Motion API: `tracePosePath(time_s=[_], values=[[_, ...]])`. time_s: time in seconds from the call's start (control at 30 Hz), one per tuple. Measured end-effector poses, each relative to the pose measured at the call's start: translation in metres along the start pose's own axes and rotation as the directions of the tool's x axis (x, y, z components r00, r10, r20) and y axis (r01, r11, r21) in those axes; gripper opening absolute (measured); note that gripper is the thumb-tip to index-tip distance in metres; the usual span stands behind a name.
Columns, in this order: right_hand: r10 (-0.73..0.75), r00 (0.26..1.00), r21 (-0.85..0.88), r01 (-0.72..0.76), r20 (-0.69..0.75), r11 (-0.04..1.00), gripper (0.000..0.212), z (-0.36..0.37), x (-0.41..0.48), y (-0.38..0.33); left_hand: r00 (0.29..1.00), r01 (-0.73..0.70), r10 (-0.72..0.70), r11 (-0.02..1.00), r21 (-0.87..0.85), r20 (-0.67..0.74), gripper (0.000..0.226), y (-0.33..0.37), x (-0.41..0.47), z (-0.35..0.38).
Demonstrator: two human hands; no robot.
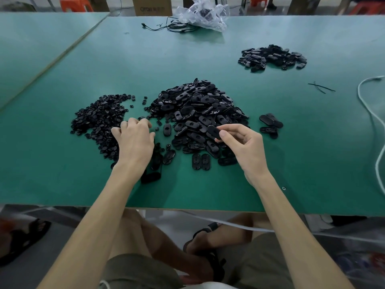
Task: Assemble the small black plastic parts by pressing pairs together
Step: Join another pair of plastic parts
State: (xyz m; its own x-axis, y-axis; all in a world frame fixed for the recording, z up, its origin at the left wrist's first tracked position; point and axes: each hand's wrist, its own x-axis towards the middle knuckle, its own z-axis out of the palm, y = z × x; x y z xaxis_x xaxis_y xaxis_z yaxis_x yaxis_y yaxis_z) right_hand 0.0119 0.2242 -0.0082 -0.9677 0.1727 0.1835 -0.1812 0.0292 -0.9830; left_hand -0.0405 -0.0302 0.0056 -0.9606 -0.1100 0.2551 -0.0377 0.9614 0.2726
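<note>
Near the front of the green table (62,174), 2 oval black shells (201,162) side by side. Just beyond, pinches 1 oval shell (213,131) between thumb and fingers of the right hand (242,147), over the big central heap of shells (198,105). Curls the left hand (133,140) knuckles-up at the pile of small black pieces (98,119); cannot tell whether anything is gripped. Farther right, a smaller heap (273,57); beyond, a clear plastic bag (203,15).

Even overhead light, soft shadows, wide-angle edge curvature, blurred bottom.
</note>
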Motion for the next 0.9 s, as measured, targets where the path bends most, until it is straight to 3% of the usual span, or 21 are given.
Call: tracePosePath(time_s=[0.43,0.57,0.77,0.9], values=[[0.013,1.0,-0.023,-0.013,0.005,1.0,0.012,-0.001,0.0,0.002,1.0,-0.025,0.026,0.986,-0.166,0.004,0.024,0.001,-0.002,-0.002],[0.012,1.0,-0.027,-0.012,0.007,1.0,0.011,-0.001,0.001,0.002,0.999,-0.045,0.044,0.984,-0.175,-0.005,0.01,0.003,-0.005,-0.01],[0.014,1.0,-0.041,-0.014,0.009,0.999,0.011,-0.001,0.001,0.004,0.978,-0.055,0.102,0.967,-0.247,0.182,0.017,0.01,-0.01,-0.016],[0.007,1.0,-0.029,-0.007,0.01,1.0,0.011,-0.001,0.001,0.003,0.98,-0.071,0.108,0.975,-0.21,0.169,0.015,0.015,-0.01,-0.012]])
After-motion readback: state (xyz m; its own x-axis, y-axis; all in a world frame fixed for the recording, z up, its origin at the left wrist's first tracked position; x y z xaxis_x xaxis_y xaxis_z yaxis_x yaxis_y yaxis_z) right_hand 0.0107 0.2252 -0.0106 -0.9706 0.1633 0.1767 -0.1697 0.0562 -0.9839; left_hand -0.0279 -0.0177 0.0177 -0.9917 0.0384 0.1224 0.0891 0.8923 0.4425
